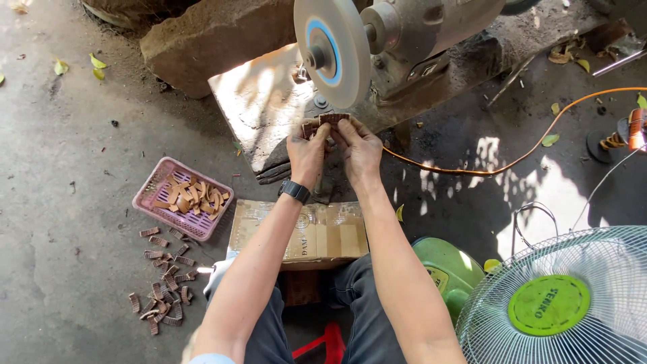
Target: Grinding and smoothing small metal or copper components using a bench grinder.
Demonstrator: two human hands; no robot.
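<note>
At centre, just below the round grey grinding wheel with blue ring (332,50): small brown ridged wooden piece (328,120) pinched between thumbs and fingertips of left hand (306,154) and right hand (360,149), fingers pressed together around it. Far left: pink plastic basket of tan wooden slips (182,198); near left: scattered brown ridged pieces on the concrete floor (162,286). Likely hazards: fingertip contact with the wheel through so short a grip; workpiece snatched away if pressed unevenly.
</note>
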